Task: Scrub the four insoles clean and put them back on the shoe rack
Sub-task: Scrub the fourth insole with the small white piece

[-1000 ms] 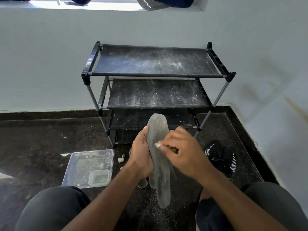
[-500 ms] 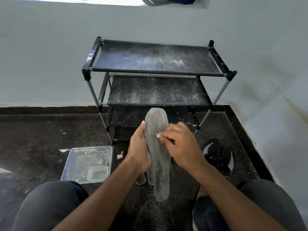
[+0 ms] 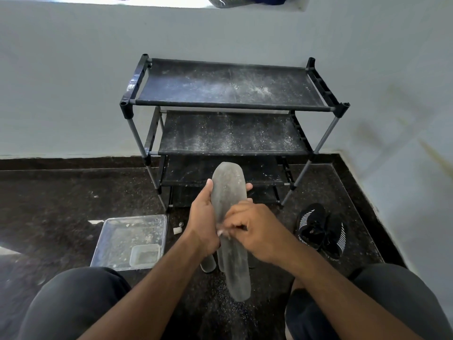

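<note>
A long grey insole (image 3: pixel 229 192) stands nearly upright in front of me, toe end up. My left hand (image 3: pixel 203 222) grips it from the left side, thumb on the front and fingertips showing past its right edge. My right hand (image 3: pixel 255 229) pinches a small whitish scrubbing piece (image 3: pixel 221 232), mostly hidden by the fingers, against the insole's middle. More grey insoles (image 3: pixel 208 265) lie on the floor behind the held one, largely hidden. The black shoe rack (image 3: pixel 230 104) stands against the wall, its shelves dusted with white powder.
A clear plastic tray (image 3: pixel 130 241) with a small container (image 3: pixel 144 255) in it sits on the dark floor at the left. A small white bit (image 3: pixel 177 230) lies beside it. A pair of black sneakers (image 3: pixel 321 229) lies at the right. My knees frame the bottom.
My right hand has slid down the insole from near its upper part to its middle. The left hand keeps its hold on the insole.
</note>
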`<state>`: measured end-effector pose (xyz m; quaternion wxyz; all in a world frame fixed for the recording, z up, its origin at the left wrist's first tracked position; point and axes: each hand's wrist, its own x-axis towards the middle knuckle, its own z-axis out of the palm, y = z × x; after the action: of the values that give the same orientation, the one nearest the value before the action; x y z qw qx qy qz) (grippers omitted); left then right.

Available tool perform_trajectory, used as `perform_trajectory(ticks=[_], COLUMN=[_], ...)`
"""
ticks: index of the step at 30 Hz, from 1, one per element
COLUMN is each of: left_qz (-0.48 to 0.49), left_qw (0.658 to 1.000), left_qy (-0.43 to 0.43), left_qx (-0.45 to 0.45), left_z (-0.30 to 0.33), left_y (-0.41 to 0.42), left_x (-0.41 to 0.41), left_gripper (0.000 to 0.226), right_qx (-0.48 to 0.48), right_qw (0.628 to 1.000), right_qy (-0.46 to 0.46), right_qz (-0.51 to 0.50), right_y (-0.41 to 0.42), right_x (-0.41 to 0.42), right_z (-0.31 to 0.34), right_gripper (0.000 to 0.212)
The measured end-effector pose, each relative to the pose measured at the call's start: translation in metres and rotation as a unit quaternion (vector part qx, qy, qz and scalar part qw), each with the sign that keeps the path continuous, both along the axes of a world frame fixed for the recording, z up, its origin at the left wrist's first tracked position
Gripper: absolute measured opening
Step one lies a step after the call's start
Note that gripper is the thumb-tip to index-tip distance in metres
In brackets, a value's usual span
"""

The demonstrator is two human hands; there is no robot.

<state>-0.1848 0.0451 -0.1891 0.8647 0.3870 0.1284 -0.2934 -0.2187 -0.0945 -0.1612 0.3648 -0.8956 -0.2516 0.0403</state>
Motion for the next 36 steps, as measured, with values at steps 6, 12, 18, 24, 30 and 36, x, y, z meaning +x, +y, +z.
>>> perform_trajectory(ticks=[6, 12, 18, 24, 30, 36], left_qz=[-0.011, -0.006, -0.021, 0.005, 0.002, 0.023], left_qw=[0.999, 0.999, 0.999, 0.999, 0.999, 0.999], left_qy=[0.003, -0.008, -0.016, -0.014, -0.017, -0.016], left_qx=[-0.036, -0.034, -0.034, -0.042, -0.038, -0.036], left_z=[0.0, 0.003, 0.003, 0.003, -0.002, -0.001], left_y=[0.0, 0.002, 0.003, 0.001, 0.001, -0.002], left_x=[0.0, 0.003, 0.001, 0.002, 0.003, 0.002], left_gripper=[0.079, 0.081, 0.082, 0.08, 0.083, 0.078], right_qx=[0.013, 0.034, 0.07, -0.046, 0.005, -0.129], right_qw=[0.989, 0.999, 0.977, 0.996, 0.986, 0.983], right_qy=[-0.095, 0.022, -0.1, -0.054, -0.094, -0.082], right_qz=[-0.111, -0.011, -0.177, -0.059, -0.137, -0.097], right_y=[-0.021, -0.01, -0.024, -0.013, -0.027, -0.012], right_x=[0.01, 0.009, 0.017, 0.014, 0.016, 0.015], right_z=[0.006, 0.006, 0.005, -0.004, 0.004, -0.008], right_gripper=[0.012, 0.008, 0.015, 0.015, 0.011, 0.02])
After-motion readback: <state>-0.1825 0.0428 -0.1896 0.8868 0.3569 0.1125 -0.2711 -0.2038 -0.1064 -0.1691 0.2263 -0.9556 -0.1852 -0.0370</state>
